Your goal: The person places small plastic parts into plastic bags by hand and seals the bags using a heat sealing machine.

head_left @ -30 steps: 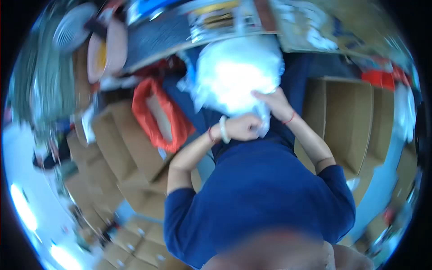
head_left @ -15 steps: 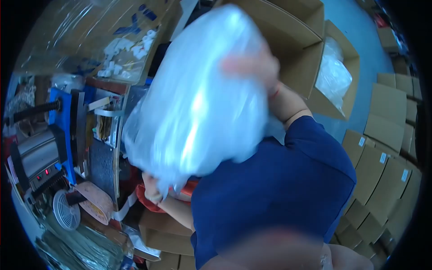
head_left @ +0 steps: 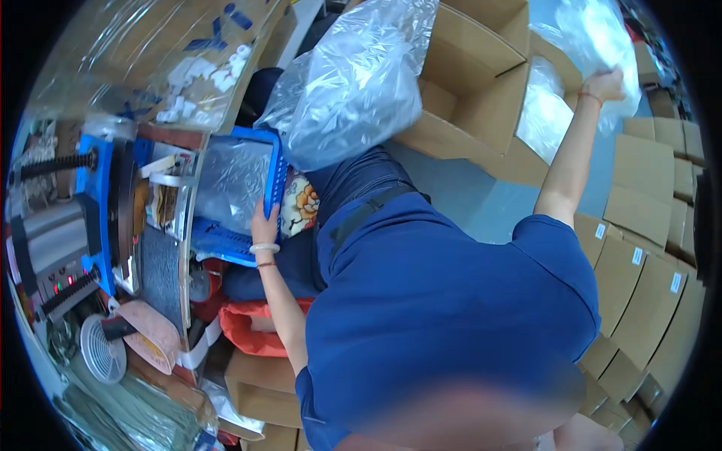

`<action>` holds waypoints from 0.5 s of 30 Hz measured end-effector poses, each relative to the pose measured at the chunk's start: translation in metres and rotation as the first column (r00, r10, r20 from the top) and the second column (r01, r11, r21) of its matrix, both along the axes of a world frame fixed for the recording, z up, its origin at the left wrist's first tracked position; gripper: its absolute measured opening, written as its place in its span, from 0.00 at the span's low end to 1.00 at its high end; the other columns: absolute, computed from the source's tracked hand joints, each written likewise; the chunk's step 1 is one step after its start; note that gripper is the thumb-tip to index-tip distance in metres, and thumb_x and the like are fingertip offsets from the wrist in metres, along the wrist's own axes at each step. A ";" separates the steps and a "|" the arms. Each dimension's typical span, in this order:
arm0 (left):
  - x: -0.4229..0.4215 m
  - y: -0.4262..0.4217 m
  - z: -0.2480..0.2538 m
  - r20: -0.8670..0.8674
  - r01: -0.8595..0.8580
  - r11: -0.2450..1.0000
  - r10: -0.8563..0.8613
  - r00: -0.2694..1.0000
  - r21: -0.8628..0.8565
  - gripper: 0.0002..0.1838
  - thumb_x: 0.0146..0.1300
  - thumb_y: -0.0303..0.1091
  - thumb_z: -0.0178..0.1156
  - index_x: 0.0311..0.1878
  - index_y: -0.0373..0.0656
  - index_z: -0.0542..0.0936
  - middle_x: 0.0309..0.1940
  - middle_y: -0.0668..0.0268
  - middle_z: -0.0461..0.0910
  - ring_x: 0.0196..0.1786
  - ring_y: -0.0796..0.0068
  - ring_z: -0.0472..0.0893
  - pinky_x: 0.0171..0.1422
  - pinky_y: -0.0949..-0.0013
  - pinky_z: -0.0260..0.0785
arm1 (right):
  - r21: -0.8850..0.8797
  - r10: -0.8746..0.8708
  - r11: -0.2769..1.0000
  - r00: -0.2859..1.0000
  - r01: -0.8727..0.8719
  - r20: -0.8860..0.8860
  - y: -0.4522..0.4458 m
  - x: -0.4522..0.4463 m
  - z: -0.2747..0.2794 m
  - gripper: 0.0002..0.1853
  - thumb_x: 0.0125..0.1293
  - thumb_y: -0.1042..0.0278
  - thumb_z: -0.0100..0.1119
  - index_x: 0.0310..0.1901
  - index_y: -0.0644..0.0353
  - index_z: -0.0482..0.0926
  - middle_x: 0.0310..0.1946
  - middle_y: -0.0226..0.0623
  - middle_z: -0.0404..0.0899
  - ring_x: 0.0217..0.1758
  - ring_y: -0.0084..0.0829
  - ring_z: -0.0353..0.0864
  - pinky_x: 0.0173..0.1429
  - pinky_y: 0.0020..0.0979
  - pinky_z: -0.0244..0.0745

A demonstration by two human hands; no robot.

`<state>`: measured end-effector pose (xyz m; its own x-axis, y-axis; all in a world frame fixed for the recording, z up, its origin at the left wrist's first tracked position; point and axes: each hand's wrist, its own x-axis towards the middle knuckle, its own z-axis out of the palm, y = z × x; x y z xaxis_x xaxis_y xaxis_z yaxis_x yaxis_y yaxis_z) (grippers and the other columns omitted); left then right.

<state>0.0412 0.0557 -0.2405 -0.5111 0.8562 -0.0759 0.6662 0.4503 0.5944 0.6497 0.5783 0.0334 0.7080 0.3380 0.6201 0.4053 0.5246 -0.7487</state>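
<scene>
My right hand (head_left: 608, 86) reaches far out to the right, its fingers closed on a whitish clear plastic bag (head_left: 590, 37) that hangs over the floor beside the cardboard boxes. Close to my lap, my left hand (head_left: 265, 224) is closed over the near rim of a blue plastic basket (head_left: 277, 169). Inside that basket lies clear plastic film (head_left: 233, 177). Another large, crinkled clear plastic bag (head_left: 353, 86) sits ahead of my knees, beyond both hands. Its contents cannot be made out.
Open cardboard boxes (head_left: 481, 98) stand ahead to the right, one holding a plastic bag (head_left: 545, 113). Labelled cartons (head_left: 628, 282) are stacked at right. On the left are a blue-framed machine (head_left: 98, 203), a workbench (head_left: 162, 274) and a small white fan (head_left: 103, 349). A red bag (head_left: 252, 331) is below my left arm.
A large plastic bag was in front of me between both hands. My right hand has swung out to the right with a bag, and my left hand has moved onto the basket rim.
</scene>
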 end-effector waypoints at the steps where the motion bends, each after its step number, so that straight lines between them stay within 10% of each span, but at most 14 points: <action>1: 0.005 0.012 0.010 -0.022 -0.014 0.999 0.015 1.000 0.046 0.30 0.61 0.40 0.66 0.62 0.35 0.72 0.57 0.45 0.76 0.60 0.45 0.75 0.64 0.55 0.67 | -0.197 -0.089 0.979 0.978 0.051 -0.188 -0.003 -0.003 -0.021 0.16 0.58 0.66 0.61 0.31 0.76 0.78 0.34 0.49 0.82 0.31 0.39 0.80 0.37 0.41 0.75; 4: 0.027 0.057 0.050 -0.098 0.082 0.972 -0.062 0.993 0.218 0.44 0.52 0.43 0.74 0.70 0.39 0.65 0.66 0.45 0.68 0.70 0.46 0.65 0.73 0.55 0.58 | -0.592 -0.216 0.788 0.976 0.169 -0.010 0.039 0.103 -0.184 0.19 0.56 0.58 0.63 0.35 0.72 0.80 0.34 0.53 0.82 0.30 0.42 0.80 0.37 0.43 0.76; 5: 0.040 0.075 0.066 -0.144 0.144 0.957 -0.110 0.983 0.252 0.48 0.49 0.44 0.75 0.71 0.39 0.63 0.68 0.44 0.65 0.72 0.45 0.62 0.75 0.54 0.55 | -0.919 -0.095 0.307 0.969 0.247 0.229 0.081 0.151 -0.256 0.24 0.53 0.56 0.64 0.38 0.75 0.80 0.36 0.49 0.84 0.37 0.39 0.82 0.45 0.44 0.76; 7: 0.064 0.107 0.080 -0.134 0.223 0.918 -0.189 0.973 0.329 0.51 0.47 0.44 0.77 0.72 0.40 0.61 0.69 0.43 0.62 0.73 0.44 0.60 0.76 0.52 0.53 | -0.982 0.244 -0.190 0.969 0.020 -0.027 0.037 0.092 -0.268 0.27 0.54 0.54 0.65 0.51 0.67 0.77 0.42 0.57 0.82 0.44 0.52 0.83 0.53 0.46 0.76; 9: 0.083 0.132 0.078 -0.169 0.174 0.931 -0.125 0.978 0.321 0.47 0.50 0.41 0.75 0.72 0.41 0.62 0.68 0.47 0.66 0.71 0.48 0.64 0.74 0.55 0.56 | -0.825 0.639 0.362 0.528 0.434 0.559 0.004 -0.019 -0.227 0.30 0.57 0.53 0.66 0.56 0.64 0.74 0.44 0.53 0.82 0.50 0.51 0.81 0.57 0.41 0.74; 10: 0.082 0.142 0.067 -0.150 0.167 0.930 -0.124 0.981 0.327 0.40 0.52 0.39 0.73 0.68 0.41 0.67 0.64 0.49 0.71 0.67 0.49 0.69 0.71 0.55 0.60 | -0.805 0.668 0.387 0.465 0.449 0.580 0.001 -0.063 -0.215 0.28 0.61 0.56 0.66 0.58 0.63 0.74 0.48 0.54 0.81 0.51 0.50 0.80 0.57 0.40 0.75; 12: 0.074 0.151 0.031 -0.126 0.131 0.918 -0.089 0.988 0.373 0.18 0.59 0.31 0.67 0.54 0.39 0.80 0.47 0.58 0.84 0.50 0.58 0.82 0.57 0.61 0.72 | -0.734 0.719 0.677 0.249 -0.046 0.648 -0.040 -0.154 -0.188 0.23 0.64 0.61 0.63 0.58 0.62 0.75 0.51 0.52 0.79 0.53 0.47 0.81 0.57 0.38 0.75; 14: 0.074 0.146 0.053 0.369 -0.202 0.918 0.066 0.927 0.341 0.12 0.64 0.26 0.59 0.50 0.37 0.81 0.41 0.60 0.85 0.45 0.67 0.84 0.53 0.68 0.73 | -0.853 0.893 0.440 0.033 -0.280 0.449 -0.096 -0.246 -0.155 0.24 0.63 0.61 0.64 0.58 0.63 0.75 0.55 0.49 0.77 0.60 0.44 0.76 0.62 0.38 0.71; 15: 0.063 0.139 0.047 0.572 -0.331 0.894 0.108 0.813 0.302 0.12 0.66 0.24 0.55 0.52 0.36 0.80 0.43 0.63 0.85 0.46 0.74 0.83 0.49 0.73 0.73 | -0.905 0.976 0.033 -0.182 -0.424 0.121 -0.106 -0.281 -0.154 0.23 0.62 0.65 0.63 0.58 0.63 0.75 0.55 0.47 0.78 0.60 0.38 0.76 0.61 0.36 0.72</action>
<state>0.1044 0.1948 -0.1931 -0.6627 0.7433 -0.0918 0.1078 0.2159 0.9704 0.3685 0.4726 -0.1208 -0.8224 0.5679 0.0326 0.3681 0.5750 -0.7307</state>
